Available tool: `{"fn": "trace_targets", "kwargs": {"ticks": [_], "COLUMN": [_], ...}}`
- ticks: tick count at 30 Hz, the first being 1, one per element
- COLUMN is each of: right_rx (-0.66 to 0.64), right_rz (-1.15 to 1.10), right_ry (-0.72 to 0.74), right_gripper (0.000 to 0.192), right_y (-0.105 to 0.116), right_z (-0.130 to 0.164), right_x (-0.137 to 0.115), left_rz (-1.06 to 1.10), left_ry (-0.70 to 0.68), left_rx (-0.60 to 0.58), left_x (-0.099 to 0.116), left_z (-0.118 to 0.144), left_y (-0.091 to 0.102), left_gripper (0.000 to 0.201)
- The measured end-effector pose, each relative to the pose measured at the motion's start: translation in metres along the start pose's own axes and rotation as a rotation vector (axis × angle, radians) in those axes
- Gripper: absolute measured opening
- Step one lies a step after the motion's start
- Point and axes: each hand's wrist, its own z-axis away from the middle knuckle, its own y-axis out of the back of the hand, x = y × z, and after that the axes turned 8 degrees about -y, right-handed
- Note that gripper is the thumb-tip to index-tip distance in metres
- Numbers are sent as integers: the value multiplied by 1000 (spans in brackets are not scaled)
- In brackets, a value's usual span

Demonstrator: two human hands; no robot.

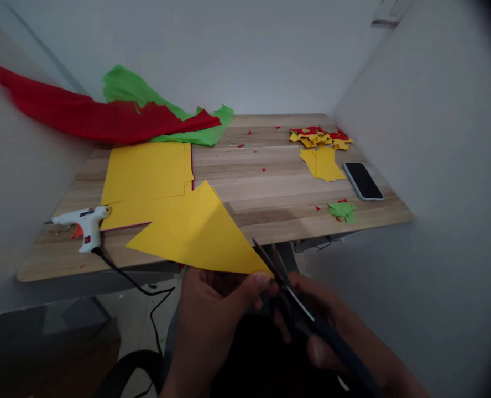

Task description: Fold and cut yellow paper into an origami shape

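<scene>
My left hand (216, 320) pinches the near right corner of a folded yellow sheet of paper (196, 237), thumb on top. The sheet comes to a point at the far side and another at the left, and it reaches over the table's front edge. In my right hand (337, 315) is a pair of scissors (289, 293) with dark handles. Their blades stand slightly apart, pointing up and left, close beside the paper's right corner. Whether the blades touch the paper I cannot tell. Part of my right fingers is hidden behind the handles.
On the wooden table (237, 166) lie yellow sheets (146, 171), red crepe paper (92, 119), green crepe paper (204, 135) and a corded white glue gun (90, 221). Rightward are yellow cutouts (322, 163), a red-and-yellow pile (315, 137), green scraps (343, 211) and a phone (362, 181). Walls enclose the table.
</scene>
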Motion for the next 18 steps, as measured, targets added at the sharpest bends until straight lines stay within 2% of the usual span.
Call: {"fn": "trace_targets", "kwargs": {"ticks": [4,6,8,11,18], "right_rx": [381,505,547,546,537], "right_rz": [49,53,41,15,60], "right_ry": [162,265,314,313,284], "right_gripper": [37,36,35,35,33], "right_y": [-12,-19,-25,-33,-34], "right_z": [-11,-17,-22,-29,-35], "right_x": [-15,-25,-34,-42,-40], "left_rz": [-4,0,11,6,-69], "left_ry": [-2,-2,-5,-2,-6], "left_rx": [27,21,16,15,86], "left_x": [-4,-5,-5,-3,2], "left_z": [1,1,1,2,3], "left_y": [-2,-2,-1,0,-3], "left_gripper": [14,13,12,12,13]}}
